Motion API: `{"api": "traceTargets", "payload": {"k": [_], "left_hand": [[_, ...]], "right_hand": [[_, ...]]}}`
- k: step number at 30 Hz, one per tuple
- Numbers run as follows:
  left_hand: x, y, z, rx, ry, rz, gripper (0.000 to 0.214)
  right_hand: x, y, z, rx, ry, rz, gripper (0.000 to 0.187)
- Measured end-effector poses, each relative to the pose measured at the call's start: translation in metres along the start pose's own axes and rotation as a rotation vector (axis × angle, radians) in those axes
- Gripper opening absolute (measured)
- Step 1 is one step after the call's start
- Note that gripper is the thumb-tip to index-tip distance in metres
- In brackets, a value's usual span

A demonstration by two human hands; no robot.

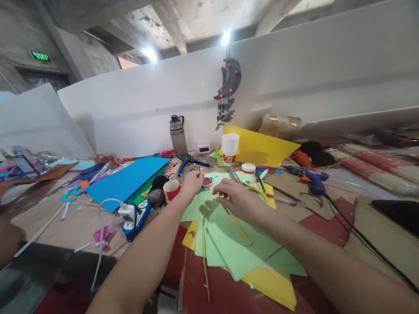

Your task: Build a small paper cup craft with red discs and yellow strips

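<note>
Both my arms reach forward over a cluttered craft table. My left hand (192,182) is curled, fingers closed, above light green paper sheets (229,244), right beside a red paper cup (171,189) and a small red round piece (207,182); what it pinches, if anything, I cannot make out. My right hand (236,196) hovers over the green sheets with fingers bent and apart, close to scissors with yellow handles (253,187). Yellow sheets (275,285) lie under the green ones.
A blue sheet (126,179) lies at left, with a grey bottle (178,137), stacked white cups (230,148), a tape roll (248,168), a blue glue gun (310,178) with black cable, and a big yellow sheet (262,146) behind. A white partition (294,83) backs the table.
</note>
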State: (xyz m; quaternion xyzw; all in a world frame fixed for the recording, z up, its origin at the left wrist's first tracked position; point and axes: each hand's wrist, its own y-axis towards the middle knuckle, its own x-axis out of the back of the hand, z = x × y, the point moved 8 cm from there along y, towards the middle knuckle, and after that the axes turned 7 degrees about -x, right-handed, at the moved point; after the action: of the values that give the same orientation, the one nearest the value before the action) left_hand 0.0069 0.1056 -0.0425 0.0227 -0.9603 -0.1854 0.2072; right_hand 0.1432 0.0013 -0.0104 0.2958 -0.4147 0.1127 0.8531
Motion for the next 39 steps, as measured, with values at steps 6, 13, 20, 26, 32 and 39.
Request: {"api": "traceTargets", "payload": {"k": [6, 13, 20, 26, 32, 39], "left_hand": [[0.005, 0.002, -0.022, -0.093, 0.076, -0.024, 0.012], [0.003, -0.003, -0.045, -0.122, 0.059, 0.021, 0.015], [-0.034, -0.020, -0.048, 0.087, -0.302, 0.471, 0.037], [-0.044, -0.044, -0.052, 0.232, -0.336, 0.707, 0.044], [-0.053, -0.051, -0.059, 0.287, -0.492, 0.749, 0.046], [-0.061, -0.049, -0.059, 0.236, -0.527, 0.695, 0.035]], "right_hand": [[-0.026, -0.006, 0.028, 0.146, -0.113, 0.079, 0.019], [-0.016, 0.000, -0.005, -0.135, -0.012, 0.054, 0.017], [0.018, 0.006, -0.050, -0.383, 0.103, 0.016, 0.017], [0.033, 0.011, -0.045, -0.260, 0.122, -0.102, 0.017], [0.045, 0.010, -0.028, -0.118, 0.099, -0.220, 0.016], [0.052, 0.007, -0.028, -0.116, 0.185, -0.328, 0.017]]}}
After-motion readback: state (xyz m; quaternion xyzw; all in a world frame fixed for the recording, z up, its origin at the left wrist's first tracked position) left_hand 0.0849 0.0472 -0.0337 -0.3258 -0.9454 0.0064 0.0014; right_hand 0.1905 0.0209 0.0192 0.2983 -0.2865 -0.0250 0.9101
